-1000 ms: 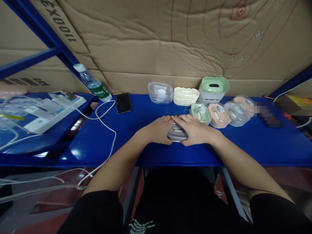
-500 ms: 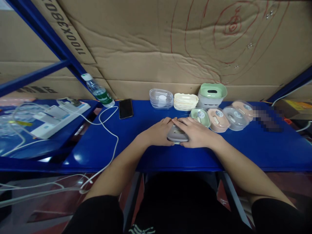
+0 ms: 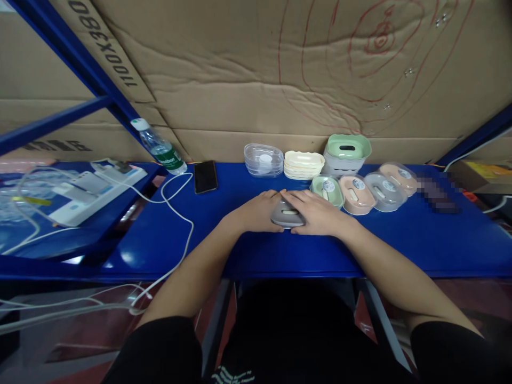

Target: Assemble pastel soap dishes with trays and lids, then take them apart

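A grey soap box (image 3: 287, 218) with a clear lid rests at the middle of the blue table, in front of me. My left hand (image 3: 262, 212) is wrapped round its left side, fingers over the far edge and thumb at the near edge. On the right side my right hand (image 3: 316, 213) grips it the same way, and the fingertips of both hands meet at the top. Much of the box is covered by the hands. Just beyond my right hand lies a green lidded soap box (image 3: 327, 192), beside a pink one (image 3: 357, 196) and a grey one (image 3: 384, 192).
Along the cardboard wall stand stacked clear lids (image 3: 264, 161), cream trays (image 3: 304, 165) and green and grey box bases (image 3: 348, 152). Another pink box (image 3: 400, 178) is farther right. To the left are a phone (image 3: 205, 177), a water bottle (image 3: 162, 149), a white cable (image 3: 192, 229) and a power strip (image 3: 98, 197).
Both hands keep hold of the grey soap box and have shifted slightly. The box's near edge looks lower and flatter now. The whole view has moved a little.
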A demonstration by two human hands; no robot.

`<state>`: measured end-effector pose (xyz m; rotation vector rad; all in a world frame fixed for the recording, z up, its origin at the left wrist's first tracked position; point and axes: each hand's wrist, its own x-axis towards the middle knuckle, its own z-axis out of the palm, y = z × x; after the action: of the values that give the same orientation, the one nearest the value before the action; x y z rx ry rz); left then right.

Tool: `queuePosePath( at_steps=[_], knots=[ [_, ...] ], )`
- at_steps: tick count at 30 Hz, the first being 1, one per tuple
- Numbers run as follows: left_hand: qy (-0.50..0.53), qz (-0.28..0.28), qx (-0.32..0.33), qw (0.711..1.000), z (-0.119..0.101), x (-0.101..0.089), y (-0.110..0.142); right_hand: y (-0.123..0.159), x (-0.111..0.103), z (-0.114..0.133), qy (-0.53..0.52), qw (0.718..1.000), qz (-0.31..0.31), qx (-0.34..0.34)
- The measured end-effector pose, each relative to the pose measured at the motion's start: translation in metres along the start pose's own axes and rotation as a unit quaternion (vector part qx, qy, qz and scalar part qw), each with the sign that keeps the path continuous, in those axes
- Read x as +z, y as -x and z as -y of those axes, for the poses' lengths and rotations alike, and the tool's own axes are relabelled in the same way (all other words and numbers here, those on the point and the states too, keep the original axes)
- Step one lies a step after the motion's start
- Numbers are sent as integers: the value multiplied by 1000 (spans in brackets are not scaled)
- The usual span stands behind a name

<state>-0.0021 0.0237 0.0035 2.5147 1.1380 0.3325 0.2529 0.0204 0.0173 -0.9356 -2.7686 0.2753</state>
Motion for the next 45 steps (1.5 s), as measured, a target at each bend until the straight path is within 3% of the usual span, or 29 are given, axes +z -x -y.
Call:
queuePosePath(
  at_steps=[7, 22, 30, 37, 45],
  knots=[
    [16, -38, -1, 999, 10, 0, -1, -1, 3, -4, 13, 1000, -16, 1],
    [47, -27, 21, 998, 20, 2, -7, -2, 9, -11, 0, 1000, -5, -3],
    [6, -11, -44, 999, 19, 5, -11, -3, 10, -7, 10, 999, -31, 3],
    [-8, -32, -51, 998, 13, 3, -10, -3, 10, -2, 52, 997, -2, 51],
    [20, -62, -62, 996, 11, -2, -12, -3, -1, -5, 67, 994, -30, 75]
  ],
)
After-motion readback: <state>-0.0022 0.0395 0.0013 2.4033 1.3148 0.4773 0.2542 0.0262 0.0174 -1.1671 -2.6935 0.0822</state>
